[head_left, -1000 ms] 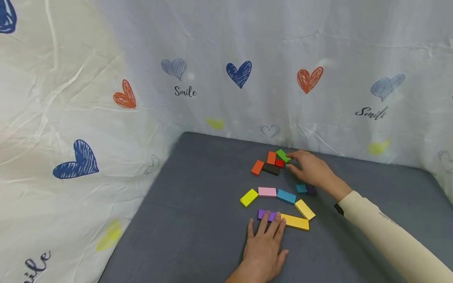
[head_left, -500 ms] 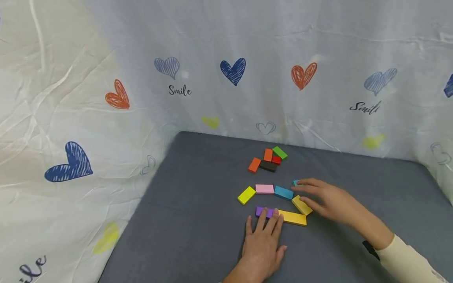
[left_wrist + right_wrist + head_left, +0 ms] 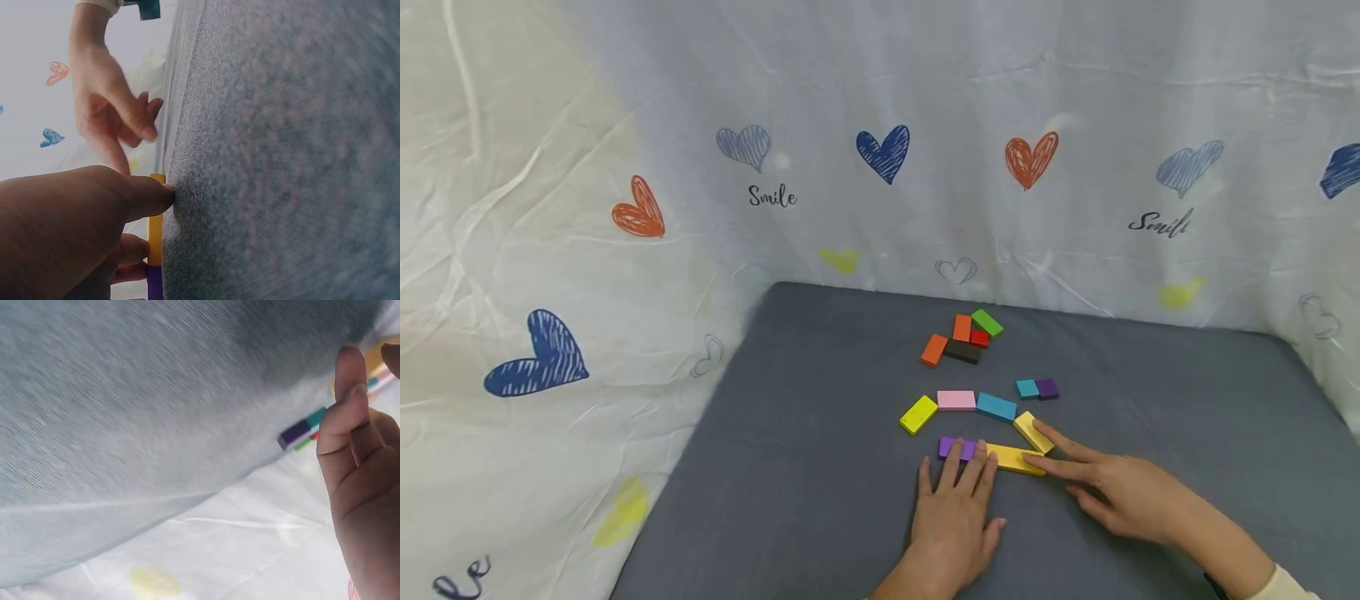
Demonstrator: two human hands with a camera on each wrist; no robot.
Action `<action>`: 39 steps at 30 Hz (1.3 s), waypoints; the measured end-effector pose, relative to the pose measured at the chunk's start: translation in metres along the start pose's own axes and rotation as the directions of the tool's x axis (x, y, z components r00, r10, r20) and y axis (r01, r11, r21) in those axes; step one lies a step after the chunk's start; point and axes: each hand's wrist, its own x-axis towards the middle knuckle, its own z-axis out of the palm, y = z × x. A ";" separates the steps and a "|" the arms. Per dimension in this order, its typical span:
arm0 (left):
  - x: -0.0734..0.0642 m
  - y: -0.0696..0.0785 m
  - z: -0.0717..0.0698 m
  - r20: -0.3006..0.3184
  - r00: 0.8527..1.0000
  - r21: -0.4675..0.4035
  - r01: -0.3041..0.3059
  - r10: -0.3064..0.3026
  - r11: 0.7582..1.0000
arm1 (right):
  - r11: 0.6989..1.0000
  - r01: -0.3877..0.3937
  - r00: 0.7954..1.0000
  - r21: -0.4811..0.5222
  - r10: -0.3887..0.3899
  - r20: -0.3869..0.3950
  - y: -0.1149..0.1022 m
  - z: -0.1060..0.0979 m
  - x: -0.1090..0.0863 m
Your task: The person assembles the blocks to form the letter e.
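In the head view, my left hand [image 3: 951,521] lies flat, its straight fingertips resting on a purple block [image 3: 948,447] and the near end of a longer orange-yellow block [image 3: 1009,458]. My right hand [image 3: 1138,496] reaches in from the right with two fingers extended. One fingertip touches the right end of the orange-yellow block, the other a pale yellow block [image 3: 1027,427] slanting up from it. A blue block [image 3: 997,407], a pink block [image 3: 956,401] and a lime-yellow block [image 3: 918,415] continue the curved row leftward. In the right wrist view, the other fingers are bent and hold nothing.
Behind the row lie a teal block [image 3: 1027,389] and a dark purple block [image 3: 1047,389], end to end. Farther back is a cluster with a black block [image 3: 962,351], a red block [image 3: 979,338], a green block [image 3: 987,322] and orange blocks [image 3: 934,350]. Printed cloth walls [image 3: 835,208] border the grey table [image 3: 790,467].
My right hand has come from the green block at the back, past the teal block, forward to the yellow blocks. My left hand stays on the purple and orange-yellow blocks. The view has shifted slightly.
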 end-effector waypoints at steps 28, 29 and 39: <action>0.006 -0.063 -0.076 -0.495 0.869 -0.376 -0.214 0.000 0.902 | 0.999 -0.006 1.000 0.044 0.005 0.006 0.001 0.012 -0.012; 0.010 -0.073 -0.083 -0.516 0.856 -0.387 -0.220 -0.013 0.896 | 0.999 -0.006 1.000 0.046 0.006 0.007 0.000 0.012 -0.012; 0.069 -0.143 -0.119 -0.362 0.930 -0.437 -0.234 0.069 0.868 | 0.997 0.015 1.000 0.077 -0.015 0.007 0.001 0.013 -0.007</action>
